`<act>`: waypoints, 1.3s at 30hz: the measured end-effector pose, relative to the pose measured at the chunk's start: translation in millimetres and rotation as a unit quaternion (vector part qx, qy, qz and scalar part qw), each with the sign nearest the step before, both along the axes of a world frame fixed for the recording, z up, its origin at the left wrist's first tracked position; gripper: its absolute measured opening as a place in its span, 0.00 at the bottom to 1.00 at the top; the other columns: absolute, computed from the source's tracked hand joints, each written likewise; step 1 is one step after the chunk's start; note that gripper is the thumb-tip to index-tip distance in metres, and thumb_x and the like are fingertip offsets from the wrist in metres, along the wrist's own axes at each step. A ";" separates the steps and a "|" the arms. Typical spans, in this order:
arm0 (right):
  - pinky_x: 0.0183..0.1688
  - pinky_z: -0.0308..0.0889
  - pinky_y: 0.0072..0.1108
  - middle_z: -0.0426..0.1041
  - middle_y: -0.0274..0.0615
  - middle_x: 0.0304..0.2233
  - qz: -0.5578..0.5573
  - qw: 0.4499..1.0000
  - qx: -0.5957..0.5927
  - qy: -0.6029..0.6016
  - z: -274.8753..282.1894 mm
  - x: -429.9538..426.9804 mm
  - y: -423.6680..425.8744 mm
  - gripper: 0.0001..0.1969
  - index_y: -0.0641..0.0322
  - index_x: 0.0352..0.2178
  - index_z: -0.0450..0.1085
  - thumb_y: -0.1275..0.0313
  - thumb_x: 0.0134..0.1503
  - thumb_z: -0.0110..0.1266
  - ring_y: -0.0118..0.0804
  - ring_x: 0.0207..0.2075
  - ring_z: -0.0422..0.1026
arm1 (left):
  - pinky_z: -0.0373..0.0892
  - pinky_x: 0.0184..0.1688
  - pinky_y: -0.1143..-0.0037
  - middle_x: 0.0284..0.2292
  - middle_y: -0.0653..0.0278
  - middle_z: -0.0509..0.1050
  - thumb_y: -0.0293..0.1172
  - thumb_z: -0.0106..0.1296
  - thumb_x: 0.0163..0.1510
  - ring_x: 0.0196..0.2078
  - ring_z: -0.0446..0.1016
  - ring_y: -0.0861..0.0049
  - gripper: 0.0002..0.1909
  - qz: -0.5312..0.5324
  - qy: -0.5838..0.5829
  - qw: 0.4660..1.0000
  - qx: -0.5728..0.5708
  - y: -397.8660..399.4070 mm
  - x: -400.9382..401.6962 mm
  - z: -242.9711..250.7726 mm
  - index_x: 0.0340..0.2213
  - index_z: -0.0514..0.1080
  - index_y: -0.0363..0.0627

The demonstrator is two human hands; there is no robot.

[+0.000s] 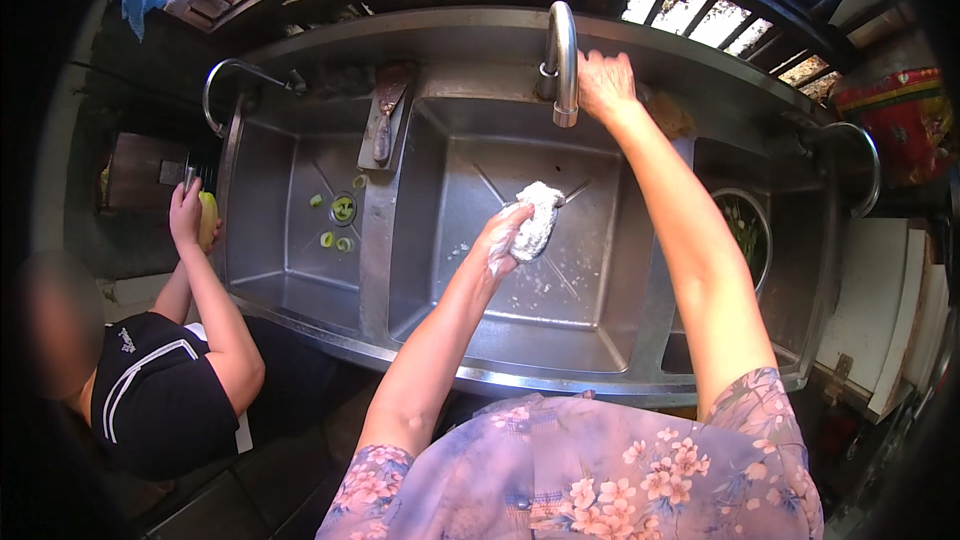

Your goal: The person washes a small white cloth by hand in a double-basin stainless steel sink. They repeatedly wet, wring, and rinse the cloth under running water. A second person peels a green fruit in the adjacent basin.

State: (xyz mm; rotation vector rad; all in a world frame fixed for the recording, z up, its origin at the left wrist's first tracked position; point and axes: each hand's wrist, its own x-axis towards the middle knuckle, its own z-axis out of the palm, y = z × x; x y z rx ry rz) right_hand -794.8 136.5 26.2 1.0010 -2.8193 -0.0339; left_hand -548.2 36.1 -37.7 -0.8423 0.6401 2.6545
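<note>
My left hand (504,240) grips a scrubbing pad (536,229) thick with white suds, held over the middle sink basin (525,349). Foam also coats part of the palm and wrist. At the back ledge, my right hand (606,82) reaches in beside the base of the curved steel faucet (564,64). Its fingers are bent and partly hidden, so what they touch there is unclear. No water stream shows below the spout. Flecks of foam dot the floor of the middle basin.
Green vegetable pieces (343,208) lie around the left basin's drain. A scraper (385,116) rests on the divider. In the right basin a round metal bowl (761,240) holds greens. At left, a co-worker (161,375) holds a pale green vegetable (207,221) and a tool.
</note>
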 end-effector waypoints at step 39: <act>0.45 0.60 0.22 0.68 0.36 0.35 -0.114 0.722 -0.469 -0.496 -109.9 164.7 12.7 0.17 0.65 0.40 0.64 0.63 0.55 0.46 0.28 0.39 0.66 | 0.71 0.34 0.77 0.31 0.57 0.73 0.28 0.47 0.50 0.31 0.74 0.72 0.15 -0.001 -0.015 1.000 -0.028 -3.7 14.9 -42.3 0.40 0.65 0.33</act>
